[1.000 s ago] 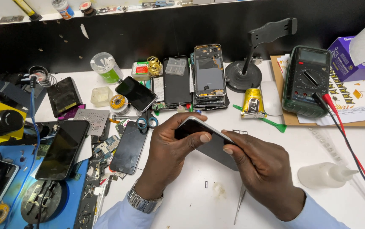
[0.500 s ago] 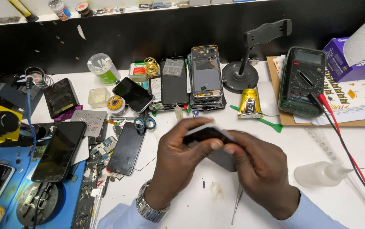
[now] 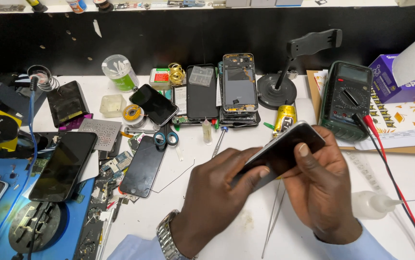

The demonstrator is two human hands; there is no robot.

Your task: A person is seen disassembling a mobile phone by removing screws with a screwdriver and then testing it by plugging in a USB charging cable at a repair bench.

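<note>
Both my hands grip a dark grey smartphone (image 3: 284, 151), tilted with its right end raised above the white bench. My left hand (image 3: 217, 192), with a metal watch on its wrist, clasps the phone's lower left end. My right hand (image 3: 321, 185) wraps the upper right end, thumb pressed on the phone's face. Metal tweezers (image 3: 272, 219) lie on the bench just under the hands.
Several phones and opened phone bodies (image 3: 239, 89) lie behind the hands. A multimeter (image 3: 347, 98) with red and black leads sits right, a squeeze bottle (image 3: 374, 204) near right. Black phone (image 3: 142, 166), scissors (image 3: 165, 138), blue mat (image 3: 5, 212) and a phone stand (image 3: 277, 89) lie around.
The phone has swung up and to the right in my hands, now tilted with its right end high. My right hand shifted its grip to the upper end.
</note>
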